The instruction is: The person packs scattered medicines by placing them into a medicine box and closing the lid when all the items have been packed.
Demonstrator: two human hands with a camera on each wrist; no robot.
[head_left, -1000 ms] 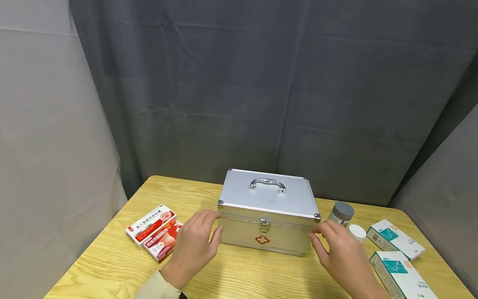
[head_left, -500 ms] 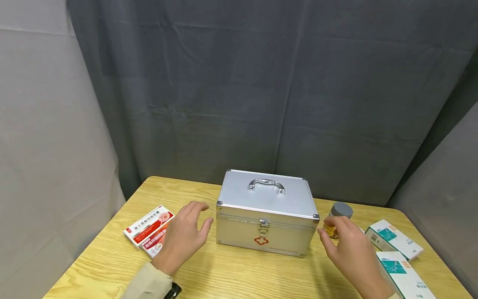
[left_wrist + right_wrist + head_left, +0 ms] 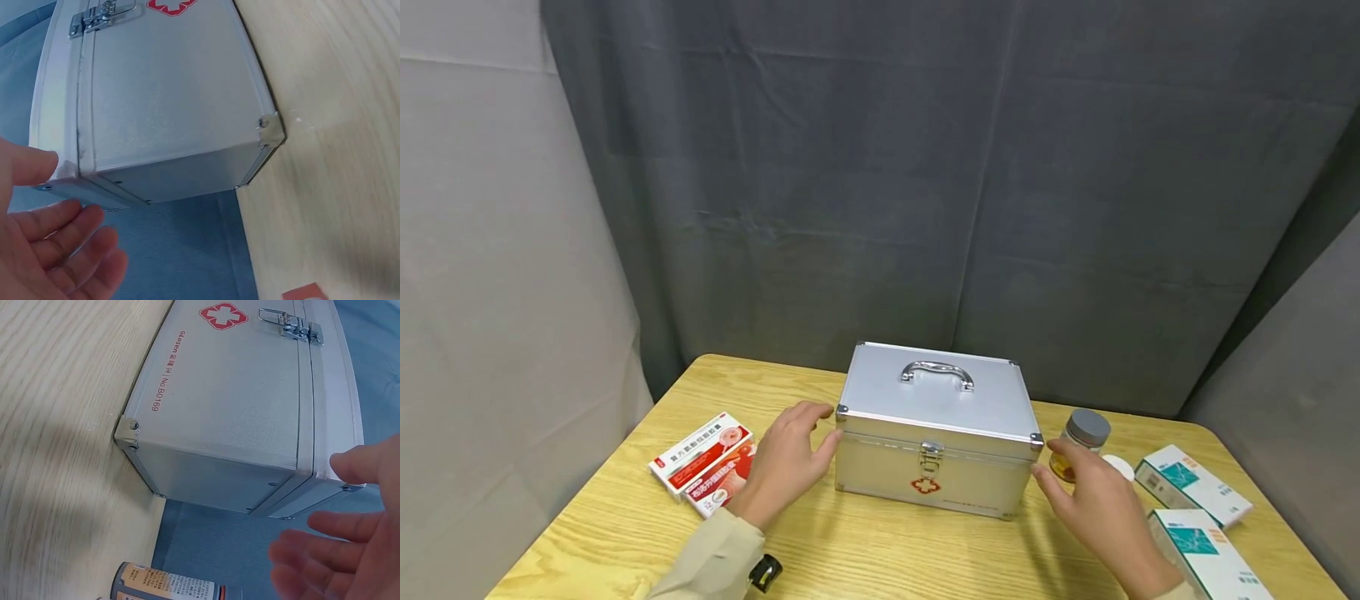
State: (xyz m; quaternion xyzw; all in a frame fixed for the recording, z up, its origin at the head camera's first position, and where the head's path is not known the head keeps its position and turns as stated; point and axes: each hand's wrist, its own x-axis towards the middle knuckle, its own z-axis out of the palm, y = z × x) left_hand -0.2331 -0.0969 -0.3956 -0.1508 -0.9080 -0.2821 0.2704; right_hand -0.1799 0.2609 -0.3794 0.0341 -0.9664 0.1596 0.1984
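A closed silver first-aid case (image 3: 880, 462) stands mid-table, with a metal handle (image 3: 937, 367) on its lid, a front latch (image 3: 931, 457) and a red cross emblem (image 3: 926, 485). My left hand (image 3: 790, 458) is at the case's left front corner, fingers loosely bent and holding nothing. In the left wrist view its thumb lies close to the lid edge; contact is unclear. On the opposite side my right hand (image 3: 1097, 504) is at the right front corner, thumb and fingers apart. The right wrist view shows that hand (image 3: 350, 544) holding nothing beside the lid.
Two red-and-white medicine boxes (image 3: 702, 450) lie at the left. Behind my right hand stand a grey-capped bottle (image 3: 1087, 427) and a white-capped container (image 3: 1118, 467). Two white-and-green boxes (image 3: 1195, 483) lie further right on the wooden table (image 3: 617, 508). Grey curtains (image 3: 850, 208) surround it.
My left hand drew away leftward from the case, then came back toward its corner. The right hand shifted slightly right, away from the front corner. The case stays closed in place.
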